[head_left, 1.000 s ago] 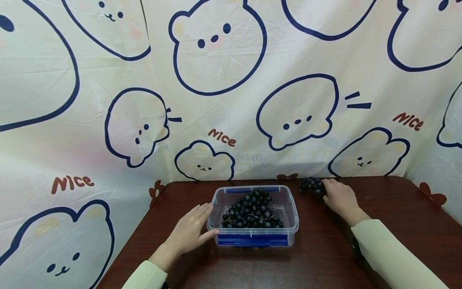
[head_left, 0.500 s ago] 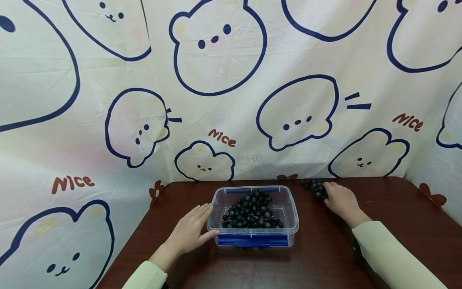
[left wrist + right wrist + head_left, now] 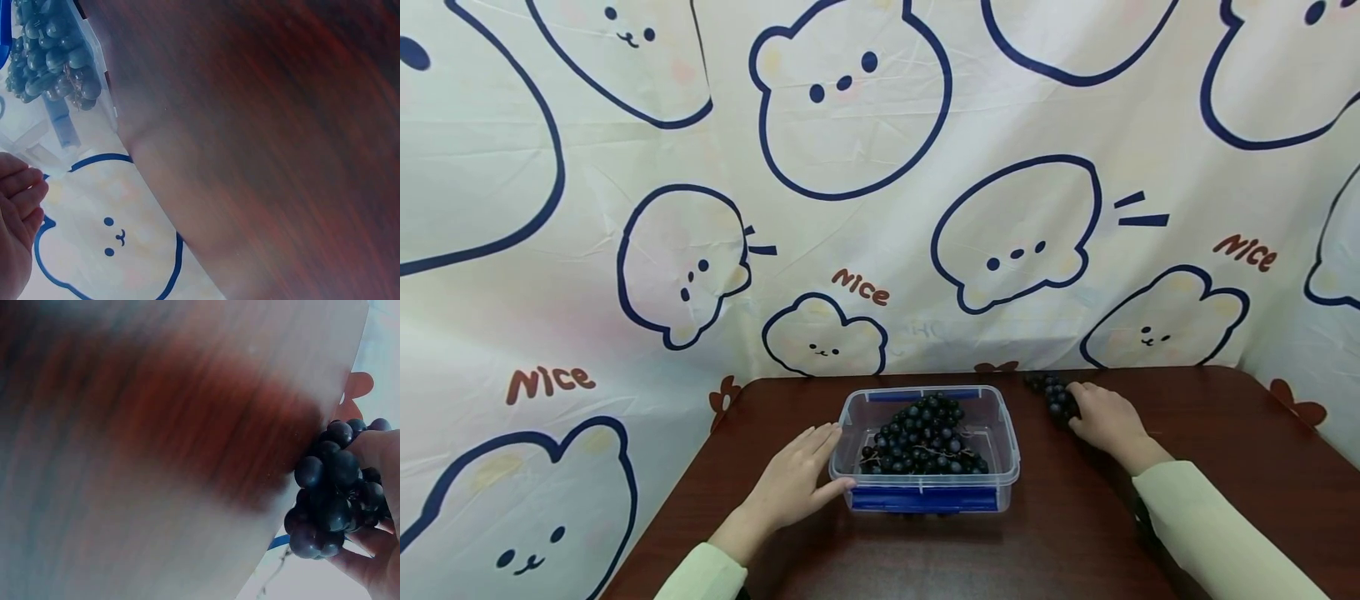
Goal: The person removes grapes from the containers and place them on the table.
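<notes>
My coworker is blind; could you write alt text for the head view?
A right hand holds dark grapes near a brown table's far edge; the left hand is beside a clear container of more grapes.

A right hand (image 3: pixel 391 481) holds a cluster of dark grapes (image 3: pixel 334 487) at the edge of a wooden tabletop (image 3: pixel 156 437).

The round, blackish-purple grapes bulge out of the grip on the side away from the palm, with parts of the hand showing on two opposite sides of them. Outward from the grip, the streaked reddish-brown tabletop fills most of the view, a deep red band ending near the grapes. Whether they touch the wood cannot be told. Behind the grip is a pale backdrop (image 3: pixel 312 578) bearing a brown rounded shape (image 3: pixel 358 385) and a blue line (image 3: pixel 279 541).
</notes>
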Available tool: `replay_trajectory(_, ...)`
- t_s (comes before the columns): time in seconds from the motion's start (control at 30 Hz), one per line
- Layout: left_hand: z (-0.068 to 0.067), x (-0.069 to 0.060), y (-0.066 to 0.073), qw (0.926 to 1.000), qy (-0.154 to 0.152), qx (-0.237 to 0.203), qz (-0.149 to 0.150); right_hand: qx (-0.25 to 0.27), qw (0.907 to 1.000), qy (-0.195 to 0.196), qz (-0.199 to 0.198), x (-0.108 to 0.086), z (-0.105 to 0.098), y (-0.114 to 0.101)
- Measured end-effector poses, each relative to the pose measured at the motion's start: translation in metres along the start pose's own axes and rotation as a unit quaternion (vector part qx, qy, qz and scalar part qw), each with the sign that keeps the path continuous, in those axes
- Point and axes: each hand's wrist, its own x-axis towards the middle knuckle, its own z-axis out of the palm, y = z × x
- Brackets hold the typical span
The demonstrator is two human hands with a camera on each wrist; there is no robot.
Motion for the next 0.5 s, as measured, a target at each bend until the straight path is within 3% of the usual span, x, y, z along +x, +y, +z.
replay_trajectory(0.2,-0.0004,-0.0004,0.0003,0.9999,-0.01,0.001,-0.006,0.007,0.9999,-0.012,-0.002,-0.0004,-0.0001,0.0001)
replay_trajectory(0.5,0.0001,-0.0003,0.0003,1.0,0.002,0.001,0.0,0.024,0.9993,-0.028,0.0,-0.002,-0.0004,0.0034)
